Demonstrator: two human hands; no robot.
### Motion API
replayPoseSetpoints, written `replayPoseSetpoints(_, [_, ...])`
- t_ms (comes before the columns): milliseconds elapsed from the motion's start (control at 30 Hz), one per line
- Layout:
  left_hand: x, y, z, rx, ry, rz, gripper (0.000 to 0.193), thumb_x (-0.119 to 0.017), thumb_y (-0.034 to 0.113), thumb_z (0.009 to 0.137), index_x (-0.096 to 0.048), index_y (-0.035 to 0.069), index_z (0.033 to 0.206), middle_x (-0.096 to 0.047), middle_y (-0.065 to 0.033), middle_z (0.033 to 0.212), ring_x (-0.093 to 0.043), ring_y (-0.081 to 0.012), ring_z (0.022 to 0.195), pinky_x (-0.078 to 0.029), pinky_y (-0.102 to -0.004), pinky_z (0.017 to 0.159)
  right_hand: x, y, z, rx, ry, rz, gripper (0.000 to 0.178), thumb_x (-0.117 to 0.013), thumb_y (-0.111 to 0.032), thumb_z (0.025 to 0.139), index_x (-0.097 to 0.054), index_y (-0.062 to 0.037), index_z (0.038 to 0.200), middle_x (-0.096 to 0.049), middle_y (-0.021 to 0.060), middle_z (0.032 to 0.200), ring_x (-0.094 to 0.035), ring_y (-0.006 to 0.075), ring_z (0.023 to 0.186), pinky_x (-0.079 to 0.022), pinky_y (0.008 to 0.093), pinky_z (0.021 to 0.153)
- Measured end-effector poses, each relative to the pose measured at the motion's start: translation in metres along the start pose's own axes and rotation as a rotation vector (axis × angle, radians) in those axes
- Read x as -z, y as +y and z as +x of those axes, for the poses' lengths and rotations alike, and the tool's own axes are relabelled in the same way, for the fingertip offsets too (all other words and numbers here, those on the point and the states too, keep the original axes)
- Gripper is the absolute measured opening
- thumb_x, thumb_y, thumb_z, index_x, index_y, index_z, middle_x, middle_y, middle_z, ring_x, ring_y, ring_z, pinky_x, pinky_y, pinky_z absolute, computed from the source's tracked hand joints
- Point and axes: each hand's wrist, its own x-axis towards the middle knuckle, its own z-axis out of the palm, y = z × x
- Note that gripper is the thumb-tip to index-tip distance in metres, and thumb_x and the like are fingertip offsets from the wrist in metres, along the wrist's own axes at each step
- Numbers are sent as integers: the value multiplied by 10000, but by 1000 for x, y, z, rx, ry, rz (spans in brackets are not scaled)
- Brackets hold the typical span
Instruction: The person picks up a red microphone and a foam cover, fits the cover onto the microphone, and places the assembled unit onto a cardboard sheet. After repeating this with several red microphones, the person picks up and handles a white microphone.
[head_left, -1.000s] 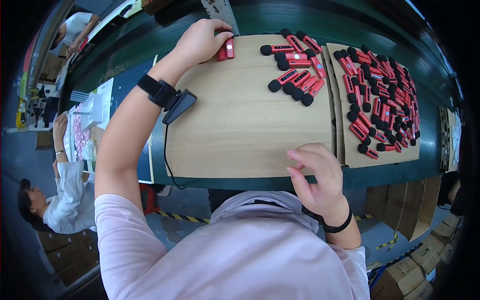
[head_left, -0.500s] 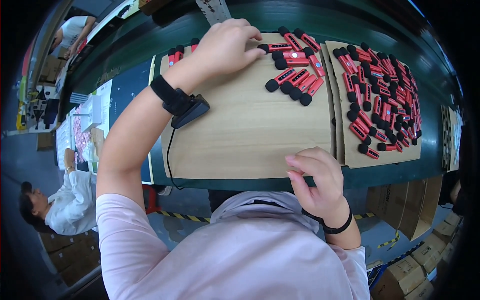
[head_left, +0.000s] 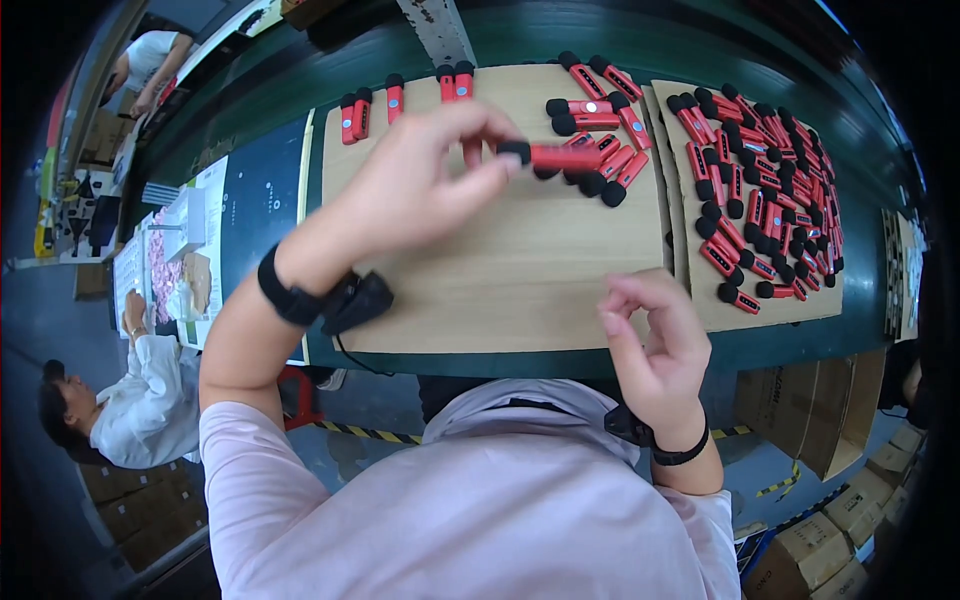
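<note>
My left hand point(head_left: 440, 175) is closed on the black foam end of a small red microphone point(head_left: 562, 157), lifted over the cardboard sheet point(head_left: 490, 290). The microphone's body is blurred and points right, passing in front of several like it. My right hand point(head_left: 658, 345) hovers over the sheet's near right edge, fingers loosely curled, thumb apart, nothing in it. Along the sheet's far left side lie a pair of red microphones point(head_left: 355, 118), a single one point(head_left: 394, 100) and another pair point(head_left: 455, 84). More red microphones point(head_left: 590, 122) lie in a loose group at the far right.
A second cardboard sheet point(head_left: 712, 318) on the right is crowded with red microphones point(head_left: 765, 220). A dark board point(head_left: 255, 215) lies left on the green table. One person point(head_left: 140, 400) sits at the left; another point(head_left: 155, 65) is farther back. Cartons point(head_left: 815, 410) stand on the floor at right.
My left hand has come nearer and lifted a red microphone from the right-hand group. A pair at the far edge, hidden before by the hand, now shows. My right hand has shifted slightly right.
</note>
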Motion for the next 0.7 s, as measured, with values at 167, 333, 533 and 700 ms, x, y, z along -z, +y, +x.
replayPoseSetpoints(167, [1,37,-49,-118,-38,-22,262,-694,76,768,-643,19,1019,-652,-83,896,-609,-200,767,-449,-326,741,-10,-6,9,-171,103,220,284,-664,31,837,-588,48,1110,-609,111,967,-566,162,850,-456,273,761])
replayPoseSetpoints(333, [1,56,-64,-195,-66,-78,304,-713,18,737,-641,1,1032,-653,-108,913,-600,-243,793,-450,-341,765,-19,-7,9,37,71,196,309,-717,32,797,-616,47,1089,-633,117,904,-597,165,748,-478,258,681])
replayPoseSetpoints(533, [-3,55,-66,-256,-58,-84,326,-741,12,710,-643,5,1020,-648,-102,875,-597,-243,756,-433,-344,728,-22,-13,6,58,36,205,317,-723,47,784,-618,52,1083,-640,127,915,-607,170,764,-482,259,686])
replayPoseSetpoints(700, [-3,52,-66,-327,-41,-67,333,-751,9,698,-646,15,1015,-643,-84,854,-596,-234,742,-414,-341,705,-23,-16,6,51,39,240,315,-722,51,782,-619,55,1079,-642,124,909,-600,164,754,-478,256,692])
